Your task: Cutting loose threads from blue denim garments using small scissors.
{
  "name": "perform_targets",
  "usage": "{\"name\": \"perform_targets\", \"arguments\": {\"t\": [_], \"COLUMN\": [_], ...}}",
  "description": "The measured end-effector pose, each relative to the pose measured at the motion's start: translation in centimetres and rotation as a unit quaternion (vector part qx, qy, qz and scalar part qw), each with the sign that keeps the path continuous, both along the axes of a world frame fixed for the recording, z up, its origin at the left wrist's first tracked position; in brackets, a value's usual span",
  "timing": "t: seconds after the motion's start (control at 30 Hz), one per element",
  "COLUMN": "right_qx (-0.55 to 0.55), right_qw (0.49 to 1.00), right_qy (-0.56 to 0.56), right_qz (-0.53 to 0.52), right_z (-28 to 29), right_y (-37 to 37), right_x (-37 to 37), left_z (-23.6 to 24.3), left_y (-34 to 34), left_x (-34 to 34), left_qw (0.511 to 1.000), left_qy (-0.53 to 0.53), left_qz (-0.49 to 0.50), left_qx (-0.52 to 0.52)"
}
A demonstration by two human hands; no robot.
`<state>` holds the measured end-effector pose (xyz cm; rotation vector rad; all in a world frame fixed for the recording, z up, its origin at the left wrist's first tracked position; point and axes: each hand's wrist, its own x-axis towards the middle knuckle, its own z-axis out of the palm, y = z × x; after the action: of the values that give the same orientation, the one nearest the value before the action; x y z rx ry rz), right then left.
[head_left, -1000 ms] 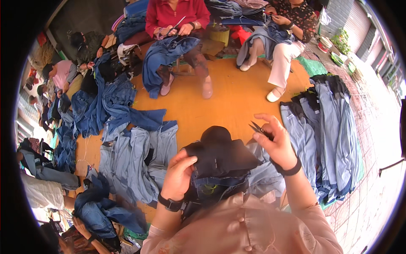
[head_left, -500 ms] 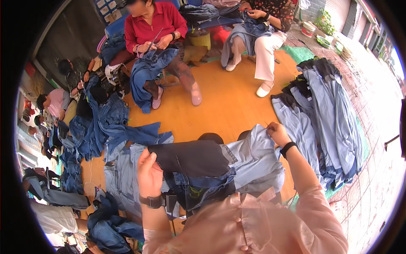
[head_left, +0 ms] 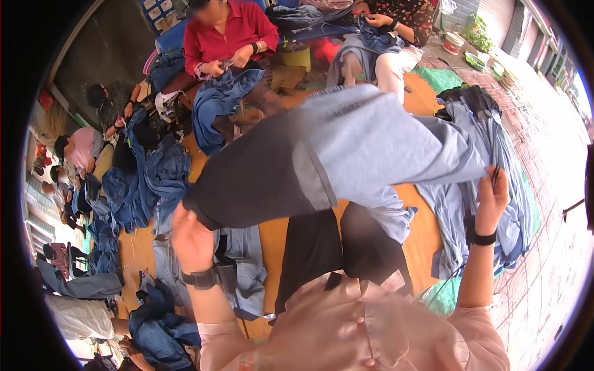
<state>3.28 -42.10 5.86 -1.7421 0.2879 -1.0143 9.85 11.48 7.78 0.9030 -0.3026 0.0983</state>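
Observation:
A pair of jeans [head_left: 377, 139], pale blue with a black section at one end, hangs stretched in the air before me, over my lap. My left hand [head_left: 193, 240] is closed on the edge of the black end, its fingers partly behind the cloth. At the other side my right hand [head_left: 492, 201] pinches the pale blue end. A small dark pointed thing [head_left: 495, 175] sticks up from the right fingers; its kind is hard to make out.
Pale jeans lie in a pile [head_left: 513, 185] at the right and another layer [head_left: 244, 266] by my left wrist. Darker jeans [head_left: 164, 164] heap up farther left. Across the orange board [head_left: 269, 260], a person in red [head_left: 232, 31] and another person [head_left: 402, 31] handle denim.
Both my hands have moved apart, and the jeans have been lifted from my lap and stretched out, with the pale end swung up and right. The person in red has lowered their hands slightly.

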Motion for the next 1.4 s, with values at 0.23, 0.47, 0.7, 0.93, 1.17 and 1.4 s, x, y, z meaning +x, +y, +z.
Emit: {"name": "perform_targets", "arguments": {"t": [0.23, 0.47, 0.7, 0.93, 1.17, 1.4], "right_qx": [0.132, 0.075, -0.203, -0.301, -0.304, -0.111], "right_qw": [0.945, 0.975, 0.929, 0.895, 0.923, 0.873], "right_qy": [0.299, 0.206, 0.242, 0.230, 0.183, 0.395], "right_qz": [-0.024, 0.040, 0.194, 0.237, 0.148, 0.264], "right_z": [-20.1, -15.3, -8.1, -10.3, -4.9, -9.2], "right_y": [-3.8, -0.4, 10.3, 9.8, 10.8, 10.4], "right_x": [-14.3, -9.4, -4.0, -2.8, -11.2, -17.1], "left_z": [-16.0, -14.4, -14.4, -13.6, -11.4, -12.6], "left_y": [1.6, 0.1, -3.9, -4.3, -3.3, -2.7], "left_x": [-10.4, -8.1, -6.1, -5.2, -5.9, -7.8], "left_qw": [0.862, 0.884, 0.894, 0.913, 0.913, 0.890], "left_qy": [0.293, 0.285, 0.274, 0.276, 0.287, 0.327], "left_qz": [-0.179, -0.095, -0.051, -0.059, -0.122, -0.166], "left_qx": [0.373, 0.359, 0.351, 0.293, 0.264, 0.270]}}
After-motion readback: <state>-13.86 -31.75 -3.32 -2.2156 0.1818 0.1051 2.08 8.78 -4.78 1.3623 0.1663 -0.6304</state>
